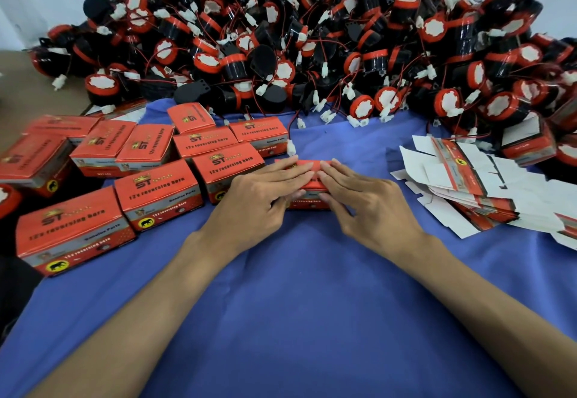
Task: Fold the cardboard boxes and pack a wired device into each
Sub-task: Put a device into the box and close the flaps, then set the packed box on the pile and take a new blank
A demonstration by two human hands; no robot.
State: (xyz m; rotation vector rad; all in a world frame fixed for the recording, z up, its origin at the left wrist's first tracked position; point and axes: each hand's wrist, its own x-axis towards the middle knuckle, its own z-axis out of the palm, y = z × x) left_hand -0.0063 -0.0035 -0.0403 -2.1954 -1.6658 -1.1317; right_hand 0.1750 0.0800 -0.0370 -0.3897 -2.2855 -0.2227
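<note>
Red boxes (157, 190) read "ST", "12v reversing horn", possibly "Genuine Parts".

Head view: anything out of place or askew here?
One finished box sits tilted on its neighbours, not flat. A white connector trails onto the blue cloth close to the centre box pressed by left hand and right hand.

Box (307, 180) mostly covered by left hand (265, 193) and right hand (370, 202); its inside unseen, front print half hidden. Horn pile (312, 54) cut off at top and right edges. Flat cartons (468, 185) run off right edge. Leftmost closed box (28, 163) cropped and blurred.
</note>
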